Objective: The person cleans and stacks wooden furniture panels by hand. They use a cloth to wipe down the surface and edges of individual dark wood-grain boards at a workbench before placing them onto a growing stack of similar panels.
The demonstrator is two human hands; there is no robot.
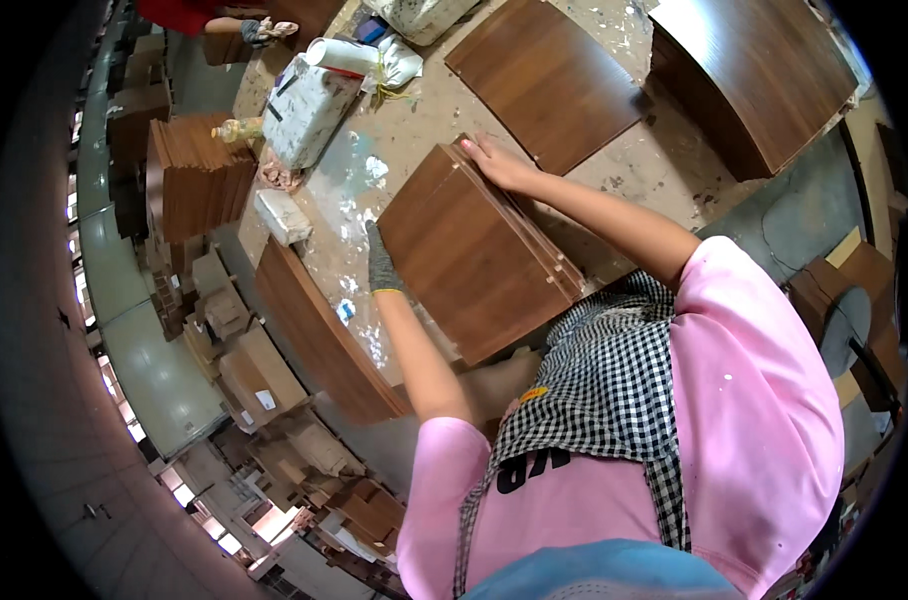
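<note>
A stack of brown wood-grain panels (474,262) rests tilted at the near side of the worktable, close to my apron. My left hand (382,262), in a grey knit glove with a yellow cuff, grips the stack's left edge; its fingers are partly hidden by the panel. Bare, my right hand (499,165) lies over the far right edge, fingers bent round the panels' corner. Small pale marks show along the stack's right side, where several layers are visible. Just beyond my right hand, a flat brown panel (544,80) lies on the table.
A curved brown panel piece (759,75) stands at the right. Leftward are a paint-stained white container (309,110), a white block (283,217) and a bottle (239,130). More panels (324,335) stand beside the worktable (349,255). Another person's gloved hand (269,32) shows far left.
</note>
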